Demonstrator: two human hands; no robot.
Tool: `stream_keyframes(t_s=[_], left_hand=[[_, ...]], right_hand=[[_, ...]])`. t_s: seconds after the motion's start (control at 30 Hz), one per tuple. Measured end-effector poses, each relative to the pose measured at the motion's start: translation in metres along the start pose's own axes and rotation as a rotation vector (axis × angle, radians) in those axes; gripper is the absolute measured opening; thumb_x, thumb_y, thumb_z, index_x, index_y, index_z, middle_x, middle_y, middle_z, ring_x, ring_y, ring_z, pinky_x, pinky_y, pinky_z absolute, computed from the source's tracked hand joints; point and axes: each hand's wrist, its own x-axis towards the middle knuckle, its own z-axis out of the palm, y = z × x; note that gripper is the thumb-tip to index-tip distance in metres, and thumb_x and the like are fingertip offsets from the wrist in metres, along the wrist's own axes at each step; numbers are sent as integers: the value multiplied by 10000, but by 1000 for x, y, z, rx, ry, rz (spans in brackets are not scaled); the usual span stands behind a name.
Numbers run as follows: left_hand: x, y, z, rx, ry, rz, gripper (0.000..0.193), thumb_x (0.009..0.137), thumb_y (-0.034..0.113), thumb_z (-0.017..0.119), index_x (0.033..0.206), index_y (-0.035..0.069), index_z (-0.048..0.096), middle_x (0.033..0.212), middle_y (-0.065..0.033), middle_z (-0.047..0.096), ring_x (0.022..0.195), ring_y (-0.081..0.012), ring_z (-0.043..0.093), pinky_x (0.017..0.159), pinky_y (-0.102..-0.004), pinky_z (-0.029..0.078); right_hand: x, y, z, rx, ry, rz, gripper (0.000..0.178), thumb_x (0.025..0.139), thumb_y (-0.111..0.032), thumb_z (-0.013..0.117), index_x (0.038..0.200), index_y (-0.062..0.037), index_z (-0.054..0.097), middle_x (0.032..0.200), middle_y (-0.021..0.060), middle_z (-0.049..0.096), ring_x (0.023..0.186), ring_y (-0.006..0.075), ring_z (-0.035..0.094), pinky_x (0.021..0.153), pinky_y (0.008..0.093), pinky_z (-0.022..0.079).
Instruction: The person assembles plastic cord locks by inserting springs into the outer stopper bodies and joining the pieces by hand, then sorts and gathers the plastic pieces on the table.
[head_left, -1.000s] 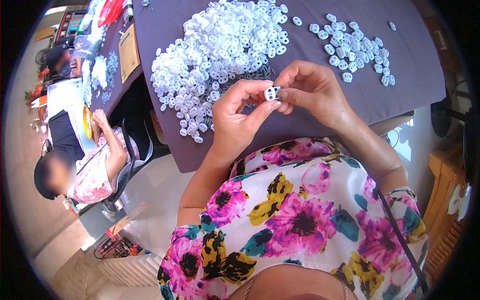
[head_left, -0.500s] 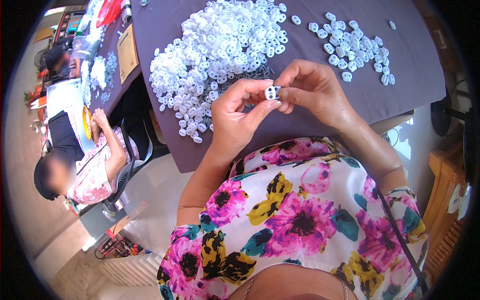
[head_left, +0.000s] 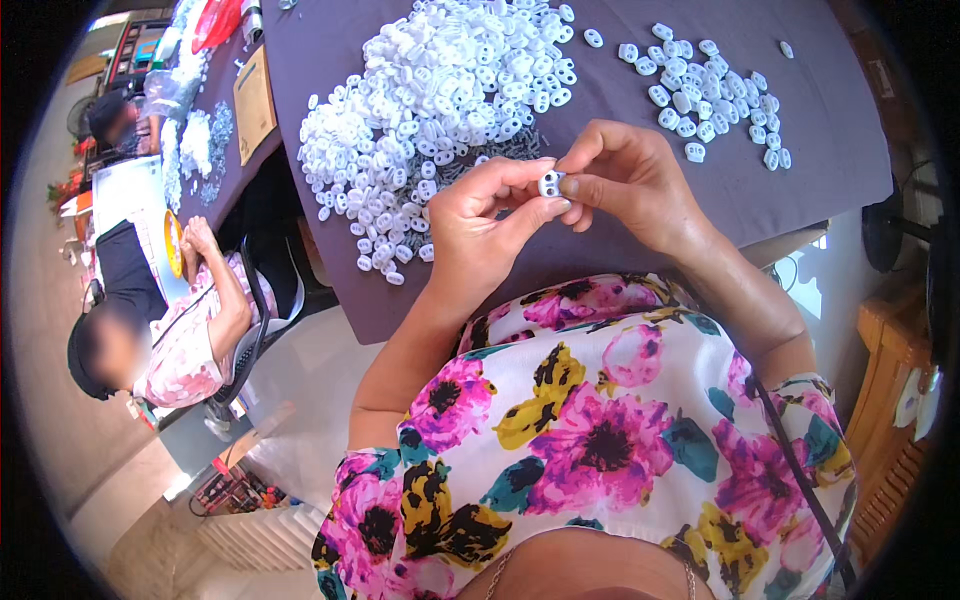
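I see the left hand (head_left: 470,215) and right hand (head_left: 645,190), fingers (head_left: 520,220) clamped on one white cord lock (head_left: 549,185) beside the big cord-lock heap (head_left: 450,90), likely yet to do; the smaller cluster (head_left: 682,102) right of the heap seems finished.

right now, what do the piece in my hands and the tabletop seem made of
Piece: probably moulded plastic, white and smooth, with dark holes and rounded outline. Tabletop: perhaps covered in matte fabric, evenly dark without sharp reflections, though no weave shows.
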Motion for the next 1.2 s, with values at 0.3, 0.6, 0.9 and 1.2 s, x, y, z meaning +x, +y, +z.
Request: stream_keyframes(t_s=[0.3, 0.6, 0.9, 1.2], left_hand=[[9, 20, -10, 7, -69, -237, 381, 800, -26, 686, 1168, -19, 587, 888, -44, 636, 793, -81, 602, 735, -213, 495], [10, 16, -8, -121, -127, -366, 420, 819, 24, 665, 1218, -22, 543, 930, -62, 633, 793, -104, 608, 724, -235, 502], [11, 7, -8, -243, -118, -420, 332, 835, 16, 641, 1160, -25, 594, 853, -65, 653, 659, -104, 584, 634, -238, 493], [6, 0, -3, -257, -123, -405, 276, 856, 40, 638, 1117, -45, 620, 861, -69, 659, 635, -89, 579, 602, -206, 485]], right_hand=[[-1, -27, -8, -322, -94, -129, 241, 798, 40, 664, 1026, -14, 606, 885, 29, 589, 751, 109, 578, 661, 252, 490], [-3, -14, -3, -696, -209, -243, 288, 719, -2, 734, 987, -31, 632, 841, 69, 553, 673, 177, 549, 590, 293, 452], [-5, -8, -3, -629, -158, -317, 212, 715, -14, 752, 900, -27, 651, 797, 55, 563, 675, 146, 544, 573, 272, 432], [-13, 0, -3, -510, -105, -130, 167, 759, -10, 746, 892, 6, 646, 817, 39, 598, 726, 80, 549, 604, 224, 437]])
